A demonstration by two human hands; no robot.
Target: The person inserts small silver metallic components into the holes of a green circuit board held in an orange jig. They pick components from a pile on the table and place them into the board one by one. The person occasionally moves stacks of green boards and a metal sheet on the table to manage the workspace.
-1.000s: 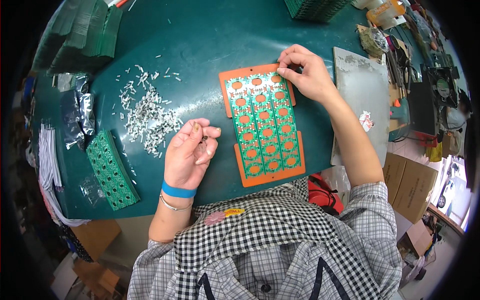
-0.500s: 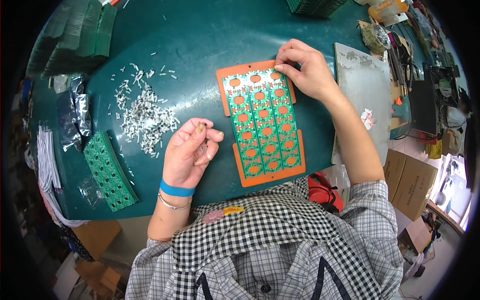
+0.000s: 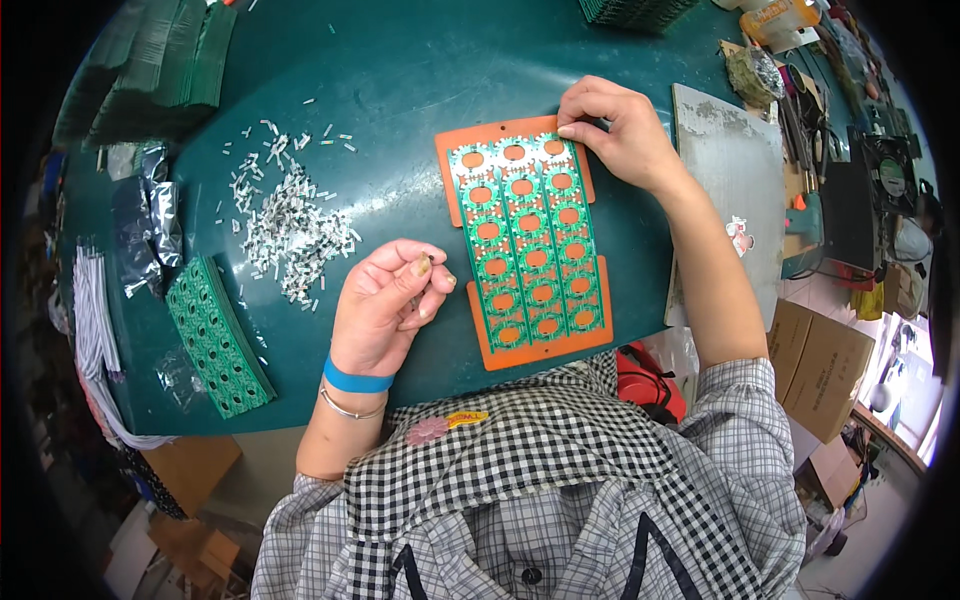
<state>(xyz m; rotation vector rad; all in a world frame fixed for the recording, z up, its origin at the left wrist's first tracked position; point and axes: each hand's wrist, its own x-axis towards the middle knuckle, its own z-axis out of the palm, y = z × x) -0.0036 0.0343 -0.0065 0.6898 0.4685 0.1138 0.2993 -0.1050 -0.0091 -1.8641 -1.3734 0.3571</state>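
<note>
A green circuit board panel (image 3: 513, 237) with rows of ring-shaped units and oval openings lies on an orange fixture plate (image 3: 546, 356). At the panel's far right corner is my right hand (image 3: 622, 133), thumb and forefinger pinched together; whatever is between them is too small or hidden to name. My left hand (image 3: 385, 300) hovers left of the panel, apart from it. Its fingers are curled with thumb and forefinger pinched, and a tiny dark bit shows at the tips that I cannot make out.
Left of the panel spreads a pile of small white parts (image 3: 295, 235). Nearer the left edge are a stack of green panels (image 3: 215, 335), silvery bags (image 3: 150, 220) and white wires (image 3: 95, 310). A metal plate (image 3: 728, 190) lies at right, with tools beyond it.
My left hand has shifted slightly right, closer to the panel. My right hand keeps its pinch by the panel's far right corner, barely moved.
</note>
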